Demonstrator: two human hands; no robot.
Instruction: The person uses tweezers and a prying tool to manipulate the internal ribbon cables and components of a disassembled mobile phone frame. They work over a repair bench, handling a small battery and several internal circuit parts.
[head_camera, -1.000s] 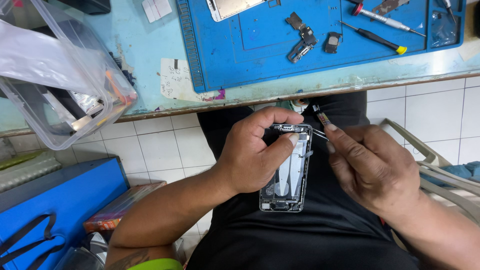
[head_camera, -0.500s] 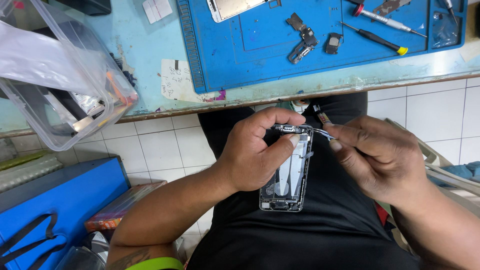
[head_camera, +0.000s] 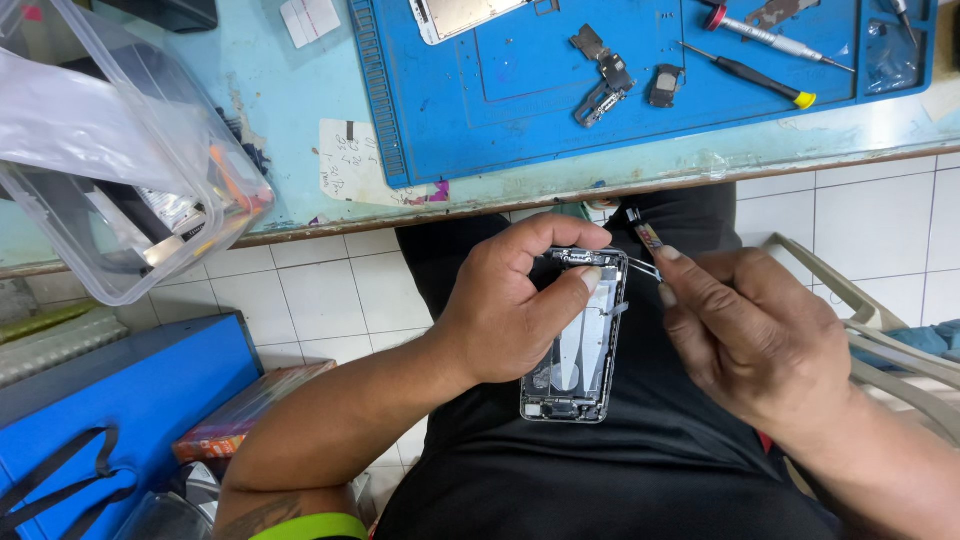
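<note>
Fingers of the left hand (head_camera: 510, 320) clamp the opened phone chassis (head_camera: 578, 340) by its edges over the lap, while the right hand (head_camera: 745, 335) pinches fine tweezers (head_camera: 645, 268) at its top end; light, rigid, likely fragile inside, best held by the frame.

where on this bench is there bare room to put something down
Bare bench top lies between the clear plastic bin and the blue mat, apart from two paper notes. A thin strip runs along the bench's front edge below the mat. The mat's right half is crowded with screwdrivers and small phone parts.
</note>
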